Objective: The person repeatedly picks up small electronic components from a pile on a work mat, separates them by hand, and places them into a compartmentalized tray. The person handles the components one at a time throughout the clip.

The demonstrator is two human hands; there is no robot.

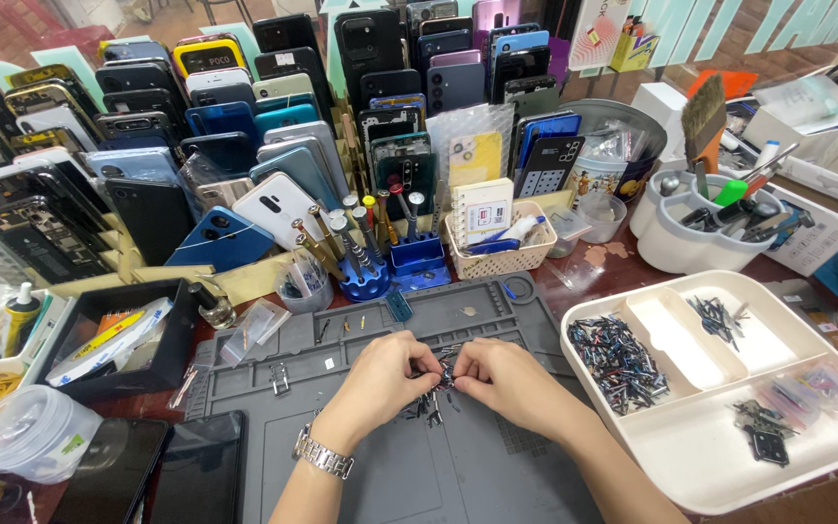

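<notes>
Hands (443, 374) mid-mat (497, 466), tray (720, 466) right.

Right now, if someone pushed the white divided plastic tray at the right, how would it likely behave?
The white divided plastic tray would probably slide easily, since it looks light and sits flat on the table. Its loose heap of small dark metal parts would likely shift or scatter between compartments. It seems unlikely to tip, being broad and shallow.

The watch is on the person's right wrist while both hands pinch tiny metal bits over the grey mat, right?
Not quite. The head view shows the silver watch on the left wrist. The rest holds: the left hand and right hand both pinch tiny metal bits over the grey mat.
</notes>
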